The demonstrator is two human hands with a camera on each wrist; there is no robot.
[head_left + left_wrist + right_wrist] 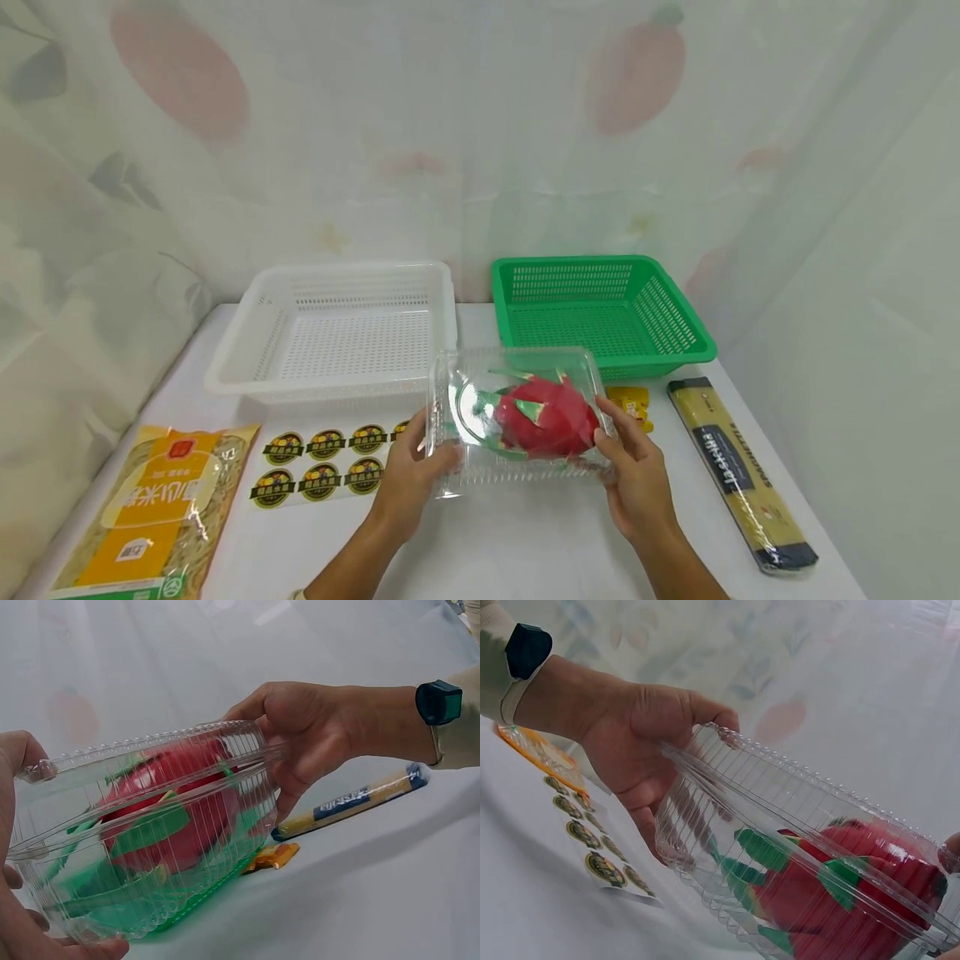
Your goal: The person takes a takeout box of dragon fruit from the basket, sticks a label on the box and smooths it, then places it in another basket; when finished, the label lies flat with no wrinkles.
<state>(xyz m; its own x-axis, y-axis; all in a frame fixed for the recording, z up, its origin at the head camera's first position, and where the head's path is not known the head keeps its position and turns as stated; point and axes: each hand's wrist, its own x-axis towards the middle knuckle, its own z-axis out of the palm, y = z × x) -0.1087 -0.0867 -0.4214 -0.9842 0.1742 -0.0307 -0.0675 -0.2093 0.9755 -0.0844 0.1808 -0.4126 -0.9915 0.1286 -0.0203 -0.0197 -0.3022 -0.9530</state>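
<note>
A clear plastic clamshell box [465, 471] with its lid down is held up over the table between both hands. Inside lies a red dragon fruit [551, 417] with green scales, toward the right end. My left hand [412, 471] grips the box's left end, thumb on top and fingers beneath, as the left wrist view shows. On the opposite end my right hand [637, 471] holds on the same way, with its thumb [247, 705] over the lid's edge. In the right wrist view the dragon fruit [840, 900] shows through the ribbed wall.
Behind stand a white basket [225, 375] at left and a green basket [701, 346] at right. A sheet of round stickers [321, 481] and a noodle bag [153, 517] lie left. A small yellow packet [633, 404] and a spaghetti pack [738, 475] lie right.
</note>
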